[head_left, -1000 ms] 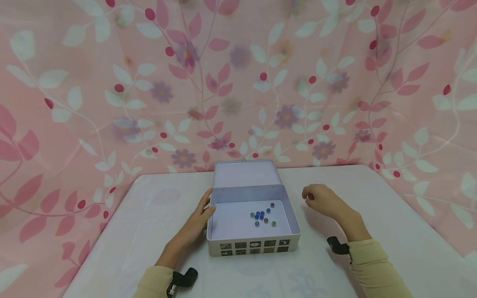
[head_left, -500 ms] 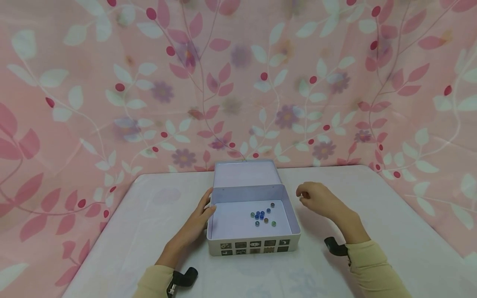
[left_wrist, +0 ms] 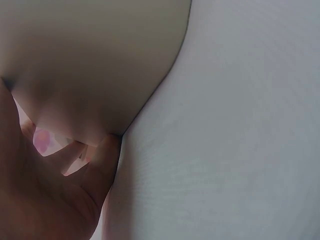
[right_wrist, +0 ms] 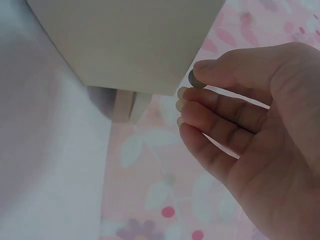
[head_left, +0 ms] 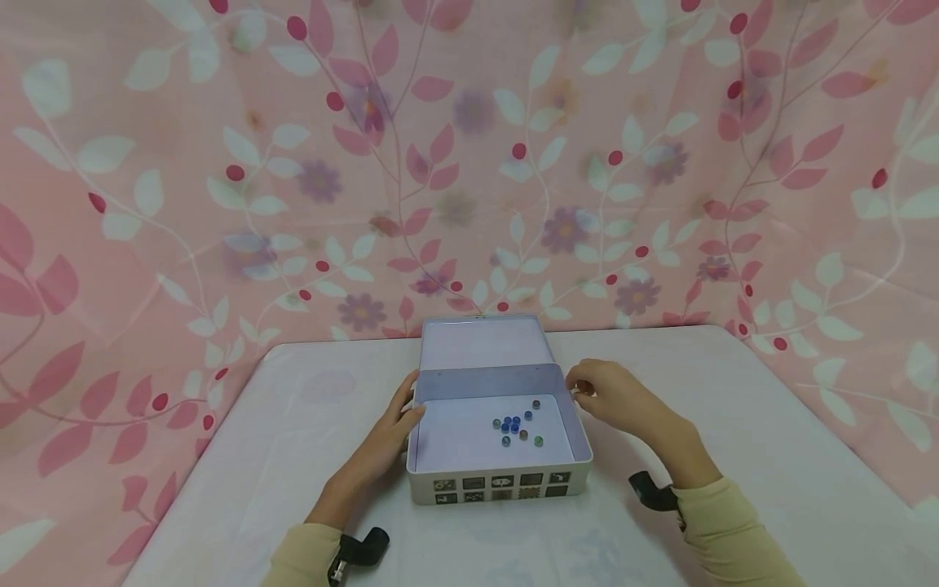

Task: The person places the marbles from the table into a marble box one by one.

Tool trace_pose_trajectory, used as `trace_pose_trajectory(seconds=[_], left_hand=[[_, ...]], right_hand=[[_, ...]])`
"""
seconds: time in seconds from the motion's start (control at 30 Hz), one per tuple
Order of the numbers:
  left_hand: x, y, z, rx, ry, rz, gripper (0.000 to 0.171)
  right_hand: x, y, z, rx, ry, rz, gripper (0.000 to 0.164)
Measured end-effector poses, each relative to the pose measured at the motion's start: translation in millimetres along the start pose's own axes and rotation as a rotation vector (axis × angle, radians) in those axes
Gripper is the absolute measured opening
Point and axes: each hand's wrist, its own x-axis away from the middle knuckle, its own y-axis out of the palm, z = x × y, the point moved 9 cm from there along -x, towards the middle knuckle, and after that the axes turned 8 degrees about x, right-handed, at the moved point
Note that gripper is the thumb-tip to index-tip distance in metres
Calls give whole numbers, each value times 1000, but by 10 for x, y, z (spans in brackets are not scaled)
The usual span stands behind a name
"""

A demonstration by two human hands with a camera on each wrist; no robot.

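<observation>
An open metal box [head_left: 499, 483] stands mid-table with its lid [head_left: 484, 342] tipped back; several blue, green and brown glass marbles [head_left: 512, 424] lie on its floor. My left hand [head_left: 385, 440] grips the box's left wall, thumb at the rim and fingers along the outside; the left wrist view shows those fingers [left_wrist: 102, 160] against the wall. Beside the right wall, at rim height, my right hand [head_left: 623, 395] pinches a small dark marble [right_wrist: 196, 80] between thumb and forefinger. Its other fingers are bent, as seen in the right wrist view.
White cloth covers the table [head_left: 293, 456]. Behind it hangs a pink floral curtain [head_left: 469, 163]. Rows of small dark pictures mark the front wall of the box. A black camera mount sits on each wrist.
My right hand has moved left, up to the right wall of the box, with the dark marble between its fingers. The left hand, the box and the marbles inside have stayed put.
</observation>
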Motion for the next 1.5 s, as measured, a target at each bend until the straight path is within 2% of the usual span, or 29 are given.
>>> trace_pose_trajectory(seconds=[0.3,0.6,0.93,1.27,1.5], left_hand=[[1,-2,13,-16,-1,5,57],[5,-2,-1,-15,-1,8,56],[10,1,25,-21,9,4,62],[21,3,40,-22,8,5,62],[14,-6,25,-26,7,11,64]], right_hand=[[1,-8,-148,-37,-40,20,16],[-14,7,-337,-42,-118,52,17],[-17,171,-522,-24,-156,-4,13],[-21,401,-635,1,-189,-64,10],[-15,479,-696,28,-195,-66,11]])
